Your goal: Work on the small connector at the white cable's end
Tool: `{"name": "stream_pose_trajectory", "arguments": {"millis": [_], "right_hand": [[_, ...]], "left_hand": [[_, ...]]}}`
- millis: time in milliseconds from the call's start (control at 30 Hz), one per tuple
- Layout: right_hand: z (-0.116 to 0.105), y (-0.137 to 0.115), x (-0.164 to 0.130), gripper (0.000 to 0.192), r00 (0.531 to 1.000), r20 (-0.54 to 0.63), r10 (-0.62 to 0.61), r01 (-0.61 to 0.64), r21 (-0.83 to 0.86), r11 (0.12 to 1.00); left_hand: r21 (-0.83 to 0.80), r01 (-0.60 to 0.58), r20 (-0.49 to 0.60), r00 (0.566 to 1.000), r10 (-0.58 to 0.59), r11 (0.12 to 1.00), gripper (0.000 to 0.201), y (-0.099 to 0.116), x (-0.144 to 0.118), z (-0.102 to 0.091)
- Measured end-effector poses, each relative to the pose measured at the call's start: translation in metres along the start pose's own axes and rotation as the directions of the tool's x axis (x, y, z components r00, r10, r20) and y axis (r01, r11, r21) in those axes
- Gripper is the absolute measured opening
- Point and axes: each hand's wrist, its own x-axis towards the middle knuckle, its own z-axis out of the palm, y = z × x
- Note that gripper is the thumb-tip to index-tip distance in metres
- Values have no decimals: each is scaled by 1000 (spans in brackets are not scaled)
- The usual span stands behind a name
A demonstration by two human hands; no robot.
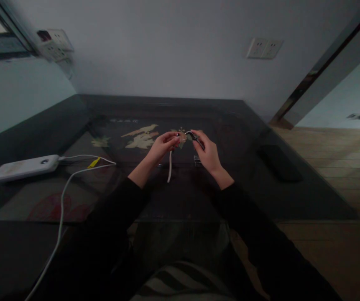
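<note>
- I am looking down on a dark, glass-topped table point(292, 196) with a painted bird-and-flower panel point(142, 137) under the glass near its far edge.
- The room is dim: a pale wall behind the table carries two white socket plates, one point(264, 48) above the far right corner and one point(54, 44) above the far left corner; wooden floor point(339, 159) runs past the right edge.
- My left hand point(162, 146) is raised over the middle of the table, fingers pressed together in a pinch on the top end of one short white strap point(169, 167), which hangs straight down from the pinch.
- My right hand point(206, 152) is just beside it, fingertips closed on one small dark clip-like piece point(192, 135); I cannot tell exactly what it is.
- The strap's upper end and the dark piece sit between the two hands, very near each other; whether they touch cannot be told.
- Count on the table: one white rectangular power bank point(23, 167) near the left edge, with two white cables point(63, 196) leading from it, one bearing a yellow tag point(93, 162); one flat black rectangular device point(278, 163) near the right edge.
- Both forearms are in black sleeves point(255, 234).
</note>
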Motion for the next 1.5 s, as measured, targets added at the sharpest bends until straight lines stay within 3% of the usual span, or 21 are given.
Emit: {"name": "stream_pose_trajectory", "arguments": {"millis": [233, 400, 633, 733, 800, 900, 1000, 1300, 1500], "right_hand": [[0, 9, 3, 29, 989, -7, 145, -143, 121, 982], [1, 19, 5, 28, 956, 82, 282, -294, 255, 921], [-3, 41, 8, 32, 945, 60, 321, -326, 247, 913], [-11, 47, 10, 36, 940, 64, 336, -342, 137, 930], [-19, 47, 11, 37, 930, 56, 363, -361, -40, 932], [-30, 44, 11, 33, 890, 71, 451, -402, -348, 847], [-37, 40, 11, 31, 836, 96, 541, -421, -521, 743], [-38, 40, 7, 32, 761, 145, 633, -409, -650, 641], [-38, 40, 6, 35, 753, 190, 630, -372, -667, 646]], "left_hand": [[22, 12, -7, 1000, -12, 1000, 33, -4, 2, 0], [34, 13, 4, 1000, -13, 999, 34, -4, 1, 2], [58, 12, 13, 1000, -13, 998, 31, -6, 1, 2], [74, 6, 23, 1000, -8, 997, 30, -8, 2, 2], [87, 7, 27, 1000, -9, 996, 30, -9, 2, 2], [105, 17, 33, 999, -21, 994, 29, -10, 3, 1], [107, 18, 38, 999, -22, 994, 30, -10, 3, 1], [101, -22, 53, 998, 17, 995, 33, -8, 2, 3], [113, -40, 73, 997, 31, 993, 40, -9, 1, 2]]}}
